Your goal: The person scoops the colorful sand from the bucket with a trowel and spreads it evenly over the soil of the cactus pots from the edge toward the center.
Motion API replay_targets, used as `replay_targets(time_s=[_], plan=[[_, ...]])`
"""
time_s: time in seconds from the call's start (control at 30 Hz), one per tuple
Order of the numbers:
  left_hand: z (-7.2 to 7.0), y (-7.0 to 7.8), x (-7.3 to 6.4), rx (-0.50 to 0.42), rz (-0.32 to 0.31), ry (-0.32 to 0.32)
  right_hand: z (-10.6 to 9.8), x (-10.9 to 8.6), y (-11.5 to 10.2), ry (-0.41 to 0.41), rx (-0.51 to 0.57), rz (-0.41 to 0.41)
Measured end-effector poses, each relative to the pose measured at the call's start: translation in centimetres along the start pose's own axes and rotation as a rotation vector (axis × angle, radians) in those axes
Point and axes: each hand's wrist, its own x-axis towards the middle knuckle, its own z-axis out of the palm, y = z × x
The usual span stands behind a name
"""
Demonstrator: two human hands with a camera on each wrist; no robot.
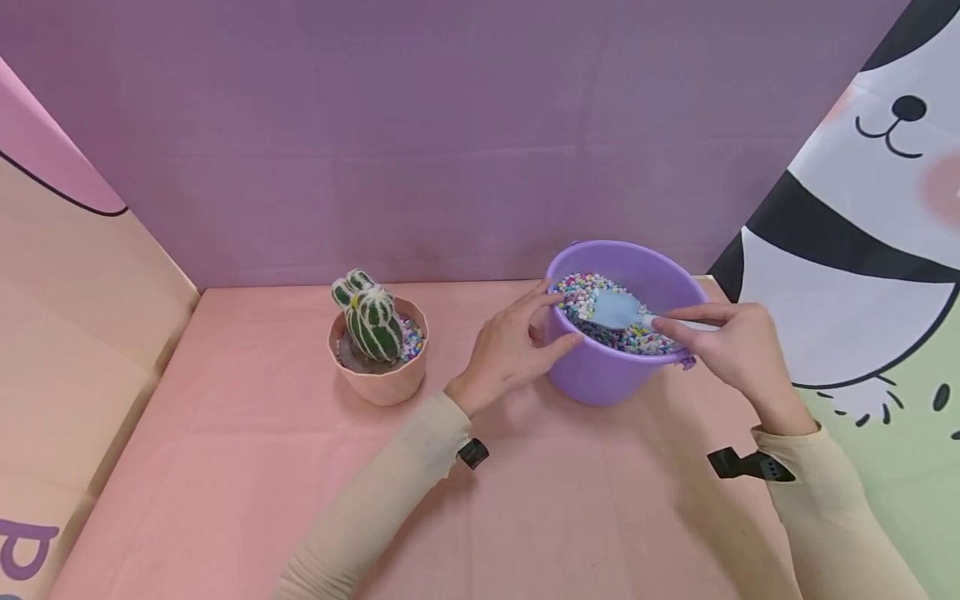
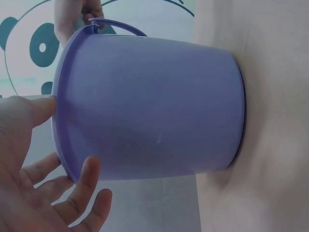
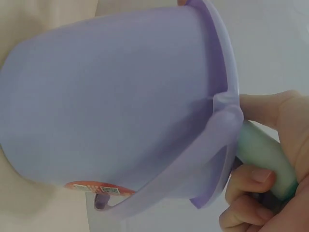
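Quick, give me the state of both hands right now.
Left hand: open, fingers touching the purple bucket at its rim.
Right hand: closed, holding the scoop by its handle.

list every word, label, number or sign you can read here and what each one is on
Purple lettering on the left panel: one letter, cut off by the picture edge, not certain which.
Orange label on the bucket: print and code patch too small and blurred to read.
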Motion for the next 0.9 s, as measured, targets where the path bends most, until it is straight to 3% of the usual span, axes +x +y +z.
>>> replay_targets(time_s=[0.3,0.9], plan=[[0.0,0.0,0.0,0.012,-0.011,0.002,-0.2,-0.4,0.4,0.056,0.143,0.088],[0.1,-0.5,0.2,0.011,0.008,0.019,-0.3,-0.9,1.1,0.106,0.218,0.098]])
